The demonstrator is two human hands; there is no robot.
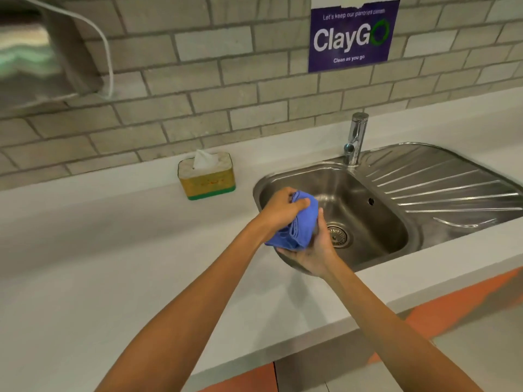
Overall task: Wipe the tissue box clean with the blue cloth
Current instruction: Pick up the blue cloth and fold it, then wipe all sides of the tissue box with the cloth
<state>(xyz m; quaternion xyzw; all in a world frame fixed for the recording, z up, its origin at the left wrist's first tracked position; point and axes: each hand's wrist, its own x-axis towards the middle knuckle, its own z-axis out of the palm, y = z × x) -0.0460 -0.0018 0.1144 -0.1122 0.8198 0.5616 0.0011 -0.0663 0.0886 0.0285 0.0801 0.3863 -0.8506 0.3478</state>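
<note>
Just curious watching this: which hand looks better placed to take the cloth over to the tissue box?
Probably the left hand: it grips the blue cloth from above and is nearer the tissue box. The right hand supports it from below, over the sink.

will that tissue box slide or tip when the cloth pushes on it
The tissue box is probably light, being a small box of tissues, so it may slide on the smooth counter. It looks wider than tall, so tipping seems unlikely. Bracing it with one hand would help.
</note>
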